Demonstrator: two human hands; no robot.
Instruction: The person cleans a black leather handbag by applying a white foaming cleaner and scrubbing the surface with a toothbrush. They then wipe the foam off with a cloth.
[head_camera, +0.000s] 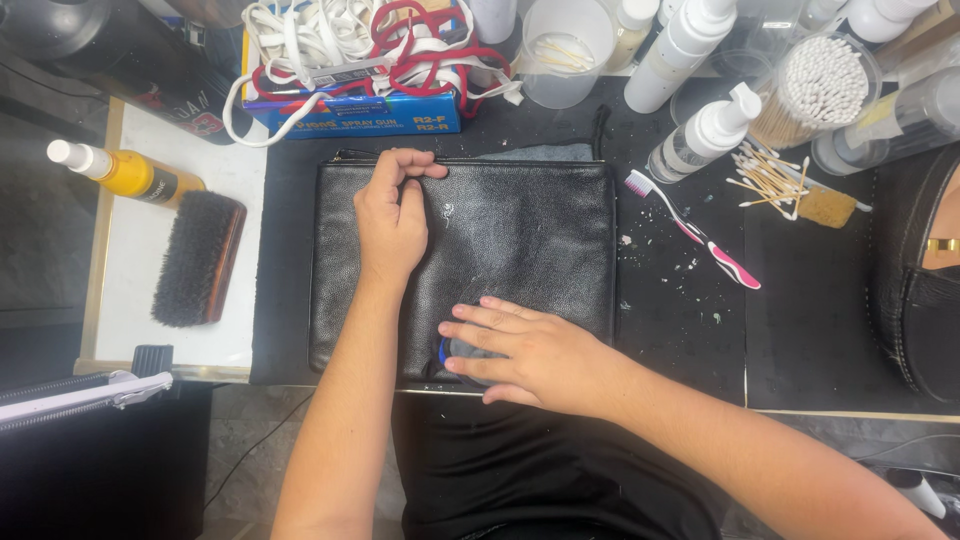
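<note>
Two bare hands on one flat black pebbled-leather pouch (520, 250), lying square on dark work mat (680, 320), long axis running left to right, zipper edge on far side. Nearest: right hand (530, 355), fingers spread and flat, pressing small dark cloth or pad with blue edge (455, 350) against pouch's near edge, right of centre; not clenched, more pinning than gripping. Further out: left hand (392, 215), fingers curled over pouch's far top edge by zipper, holding it in place. Left of mat: wooden-backed dark bristle brush (198, 258) and yellow spray bottle (125, 172) on white tray, well apart from hands. Right of pouch: pink-and-white toothbrush (695, 230), loose cotton swabs (768, 180). Farthest: blue box heaped with red and white straps (360, 60), white spray bottles (690, 45).
</note>
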